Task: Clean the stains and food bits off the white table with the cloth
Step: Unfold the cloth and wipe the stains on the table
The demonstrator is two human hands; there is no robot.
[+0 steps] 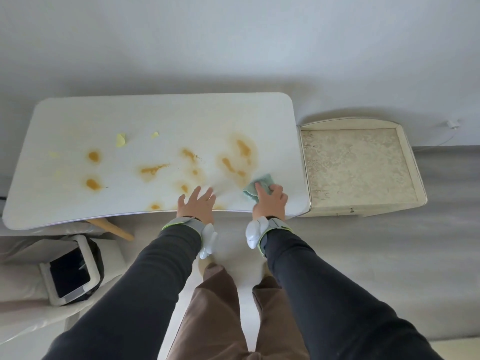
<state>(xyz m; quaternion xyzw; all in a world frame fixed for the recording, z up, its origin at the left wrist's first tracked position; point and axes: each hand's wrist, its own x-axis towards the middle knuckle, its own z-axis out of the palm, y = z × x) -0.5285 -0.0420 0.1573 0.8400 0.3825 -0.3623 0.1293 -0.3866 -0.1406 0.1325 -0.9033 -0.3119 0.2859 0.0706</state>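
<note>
Stood at the near edge of the white table [181, 113], both arms stretched forward in dark sleeves. Clutched a crumpled teal cloth [259, 184] in the right hand [270, 201], fingers curled over it, and pressed it on the tabletop at about 4 o'clock from the table's middle, near the right end. Laid the left hand [197, 203] flat at 5 o'clock, fingers straight and spread, grasping nothing, with the heel of the palm at the near edge. Held the two hands near each other but apart, with bare tabletop between.

Faced orange stains [153, 168] scattered from 9 o'clock through the middle to 2 o'clock, with the nearest blotch just beside the cloth at its 11 o'clock and a small one near the table edge at 6 o'clock. Faced also pale yellow food bits [120, 140] at 10 and 11 o'clock, lying on unstained surface.

Wore grey wristbands [187, 223] edged in green, a white device on each, and brown trousers [220, 307].

Worked just beside a cream cabinet [358, 165] with a patterned top, at the table's 3 o'clock. Stood near a white-rimmed bin [70, 274] lined in black, on the floor at 7 o'clock, below the table's near left corner.
</note>
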